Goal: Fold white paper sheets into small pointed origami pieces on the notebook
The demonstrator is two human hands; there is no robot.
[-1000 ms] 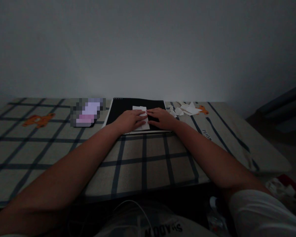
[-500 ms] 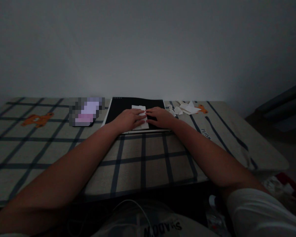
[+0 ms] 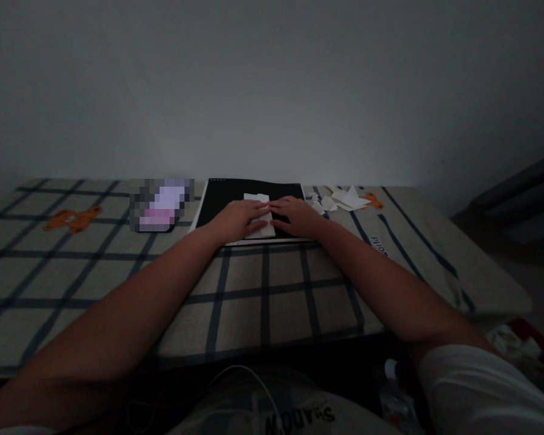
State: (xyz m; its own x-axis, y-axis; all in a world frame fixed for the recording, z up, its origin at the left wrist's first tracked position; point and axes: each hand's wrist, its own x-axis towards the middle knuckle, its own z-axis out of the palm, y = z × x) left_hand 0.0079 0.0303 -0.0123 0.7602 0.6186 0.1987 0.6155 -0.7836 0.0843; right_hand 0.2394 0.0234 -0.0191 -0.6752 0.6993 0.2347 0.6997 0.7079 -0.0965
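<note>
A small piece of white paper (image 3: 266,232), apparently folded, lies on a black sheet (image 3: 231,189) with white edges showing beneath it. My left hand (image 3: 236,221) rests flat across the paper from the left, its fingers stretched out and pointing right. From the other side, my right hand (image 3: 297,216) reaches in with extended fingers, their tips at the paper's right edge. The fingertips of both hands meet or nearly meet over the paper. Its middle is covered by my fingers; the top and bottom ends show.
White paper scraps (image 3: 348,198) lie right of the black sheet. A pixelated phone-like object (image 3: 163,205) is on the left. The checked tablecloth (image 3: 249,284) bears orange bear prints. A wall (image 3: 272,90) stands behind. Below the table's edge are a clear bottle (image 3: 396,399) and a white cable (image 3: 258,380).
My hands stay nearly in place on the paper, with the fingertips slightly closer together. The whole view has shifted very slightly.
</note>
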